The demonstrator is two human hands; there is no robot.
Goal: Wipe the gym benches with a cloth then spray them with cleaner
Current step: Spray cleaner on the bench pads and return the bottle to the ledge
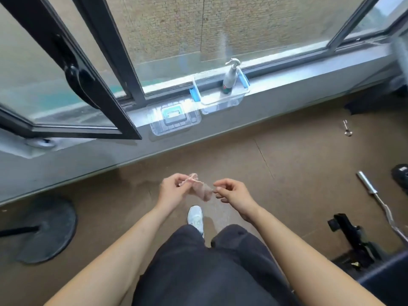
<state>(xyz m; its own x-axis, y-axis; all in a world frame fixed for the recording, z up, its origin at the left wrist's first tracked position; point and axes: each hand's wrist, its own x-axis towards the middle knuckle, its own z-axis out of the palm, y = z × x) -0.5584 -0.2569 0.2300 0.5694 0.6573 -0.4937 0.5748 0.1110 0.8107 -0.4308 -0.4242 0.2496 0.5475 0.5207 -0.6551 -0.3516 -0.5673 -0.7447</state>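
Observation:
A small pinkish cloth (199,187) is stretched between my two hands above the brown floor. My left hand (173,189) pinches its bunched upper end, and my right hand (231,193) pinches its other edge. A spray bottle (229,77) with a white trigger head stands upright in a clear plastic bin (220,100) on the window sill, well ahead of my hands. At the lower right corner a dark padded bench edge (386,277) shows, mostly cut off by the frame.
The bin's clear lid (174,118) lies flat on the sill (287,89) beside an open black window frame (88,85). A round black stand base (46,230) sits at left. A curl bar (379,204), a weight plate (400,175) and a black bench foot (351,235) lie at right.

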